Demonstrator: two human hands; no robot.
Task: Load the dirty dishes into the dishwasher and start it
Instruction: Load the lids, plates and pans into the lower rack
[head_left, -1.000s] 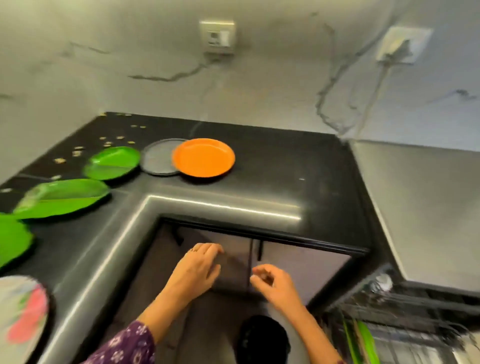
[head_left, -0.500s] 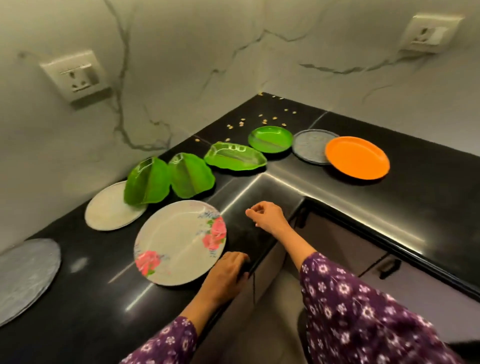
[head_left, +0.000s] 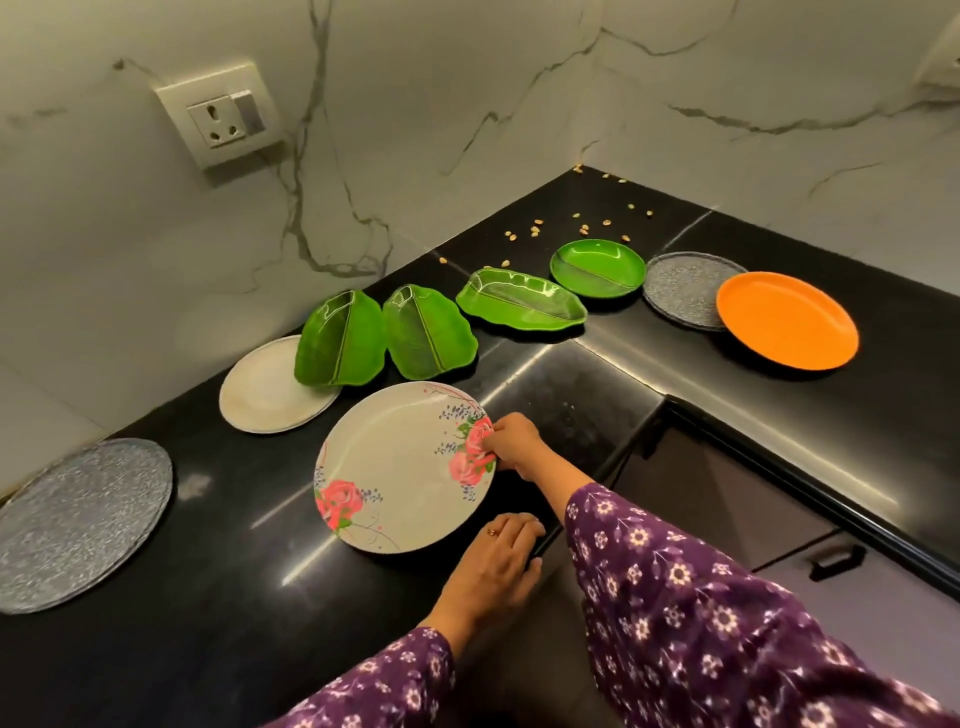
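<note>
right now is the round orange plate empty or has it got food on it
Empty: the round orange plate shows a bare, plain face, with no food on it.
</note>
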